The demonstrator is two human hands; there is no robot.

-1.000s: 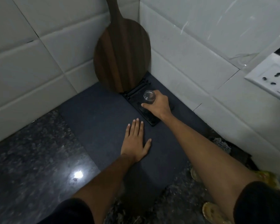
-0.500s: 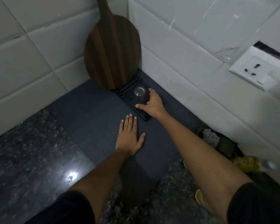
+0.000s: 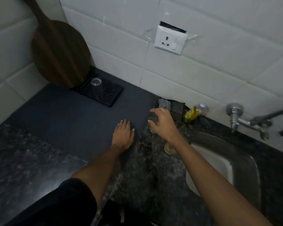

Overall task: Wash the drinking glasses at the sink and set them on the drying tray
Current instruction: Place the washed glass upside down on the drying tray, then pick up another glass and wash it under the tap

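Observation:
One clear drinking glass [image 3: 96, 81] stands on the black drying tray [image 3: 110, 97] in the back corner, with no hand near it. My right hand [image 3: 162, 123] reaches over the counter left of the sink [image 3: 225, 162], and its curled fingers close from above on another glass [image 3: 153, 119], which is blurred. Two more glasses [image 3: 181, 126] [image 3: 169, 148] stand by the sink's left rim, partly hidden by my right wrist. My left hand [image 3: 123, 134] lies flat, fingers straight, on the dark mat [image 3: 69, 115].
A round wooden board [image 3: 59, 53] leans in the tiled corner behind the tray. A steel scrubber [image 3: 164, 103], a yellow dish-soap bottle [image 3: 193, 112] and a tap [image 3: 235, 118] line the back wall. A wall socket [image 3: 170, 39] sits above.
My right hand let go of the glass on the tray and moved right to a glass beside the sink. The view swung right. My left hand stays flat on the mat.

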